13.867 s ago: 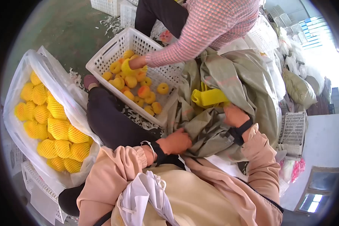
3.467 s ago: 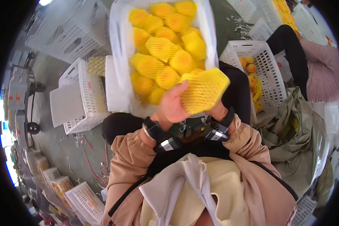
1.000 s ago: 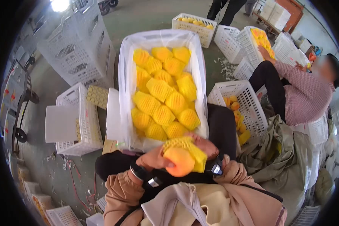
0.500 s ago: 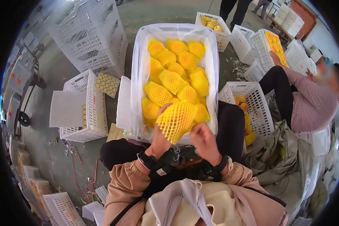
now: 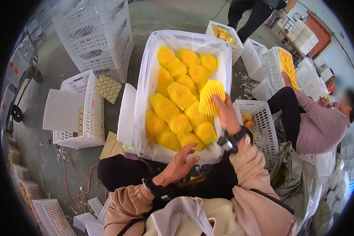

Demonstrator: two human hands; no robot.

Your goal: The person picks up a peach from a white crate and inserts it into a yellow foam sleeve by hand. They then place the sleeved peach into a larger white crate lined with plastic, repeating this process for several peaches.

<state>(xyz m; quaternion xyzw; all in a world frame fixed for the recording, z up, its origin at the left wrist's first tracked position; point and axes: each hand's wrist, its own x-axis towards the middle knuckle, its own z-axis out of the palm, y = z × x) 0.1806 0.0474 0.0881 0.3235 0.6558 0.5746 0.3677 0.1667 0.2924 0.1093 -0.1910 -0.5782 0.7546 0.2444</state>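
Observation:
In my right hand (image 5: 223, 111) is a fruit in a yellow foam net (image 5: 211, 96), held over the right side of a white crate (image 5: 142, 78) with a thin liner. Several more netted fruits (image 5: 181, 96) fill the crate, packed side by side. My left hand (image 5: 177, 165) is at the near edge of the crate, fingers spread and holding nothing.
Stacked white crates (image 5: 91, 35) stand at the left, above a crate with a white sheet (image 5: 63, 111). On the right are a crate holding fruit (image 5: 259, 114), a seated person (image 5: 316, 122) and grey cloth (image 5: 291, 173). Another person's legs (image 5: 249, 19) show at the top.
The large netted fruit has left my left hand. My right hand has moved up and right and now grips a netted fruit. My left hand has opened near the crate's front edge.

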